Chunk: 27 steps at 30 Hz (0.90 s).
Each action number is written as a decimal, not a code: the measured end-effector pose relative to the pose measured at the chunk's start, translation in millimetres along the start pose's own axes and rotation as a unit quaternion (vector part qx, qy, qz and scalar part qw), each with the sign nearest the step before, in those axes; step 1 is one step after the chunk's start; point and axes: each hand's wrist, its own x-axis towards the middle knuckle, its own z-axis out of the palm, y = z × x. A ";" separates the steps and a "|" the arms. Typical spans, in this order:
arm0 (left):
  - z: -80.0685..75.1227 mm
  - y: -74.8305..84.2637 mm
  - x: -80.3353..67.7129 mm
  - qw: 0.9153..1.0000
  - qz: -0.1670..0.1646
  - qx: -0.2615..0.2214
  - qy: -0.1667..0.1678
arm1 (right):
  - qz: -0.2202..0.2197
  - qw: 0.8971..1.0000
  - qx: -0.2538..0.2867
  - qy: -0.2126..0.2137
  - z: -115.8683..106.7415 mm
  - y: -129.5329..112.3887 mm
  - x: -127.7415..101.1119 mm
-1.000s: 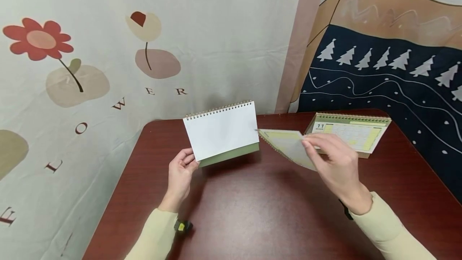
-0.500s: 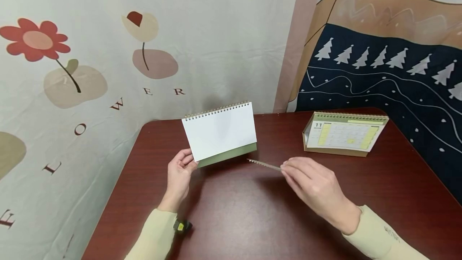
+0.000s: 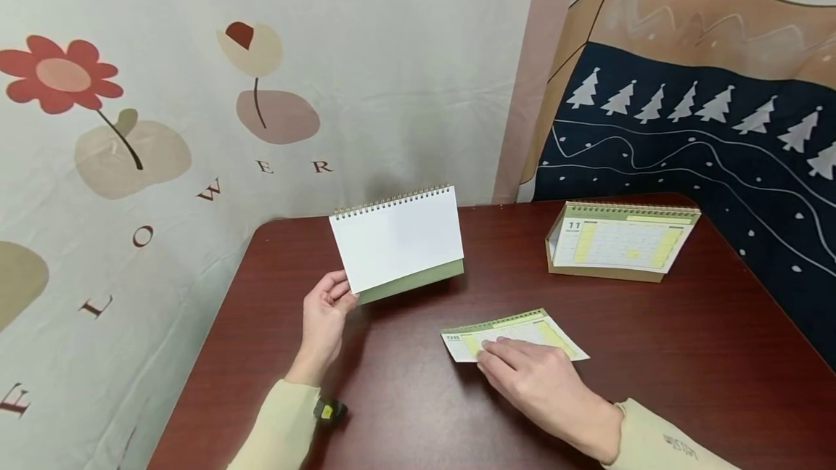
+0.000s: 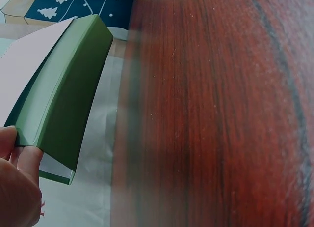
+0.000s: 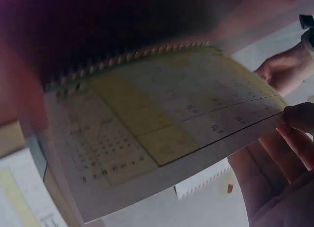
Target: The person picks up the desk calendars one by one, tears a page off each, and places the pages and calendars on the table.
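Since the earlier frame, the detached green-and-yellow calendar sheet (image 3: 514, 334) has come down flat onto the dark red wooden table (image 3: 653, 339); the right hand (image 3: 535, 381) presses it with relaxed fingers. The left hand (image 3: 326, 314) pinches the white-paged spiral desk calendar (image 3: 396, 240), upright. A second calendar (image 3: 620, 241) stands beside printed wall cloths (image 3: 163, 114).

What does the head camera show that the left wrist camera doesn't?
Only the head view shows the right hand resting on a loose calendar page lying flat on the table, and a second desk calendar showing 11. Only the left wrist view shows the green underside of the base close up. Both show the left hand holding a corner of the blank-paged desk calendar.
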 end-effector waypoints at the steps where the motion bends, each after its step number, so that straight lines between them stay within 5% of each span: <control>1: 0.0 0.1 0.0 1.000 0.001 -0.001 0.000 | 0.003 1.000 0.003 -0.013 1.5 -2.4 -1.7; 14: 0.4 -0.3 0.2 1.000 -0.001 -0.002 -0.014 | 0.016 0.995 0.048 -0.088 20.6 -26.6 -13.3; 22: -1.4 0.0 4.0 0.999 -0.018 0.004 -0.027 | 0.009 0.981 0.081 -0.174 25.2 -34.6 -16.5; 27: -3.1 0.4 6.2 0.999 -0.023 0.012 -0.034 | 0.006 0.978 0.083 -0.193 26.5 -36.8 -18.6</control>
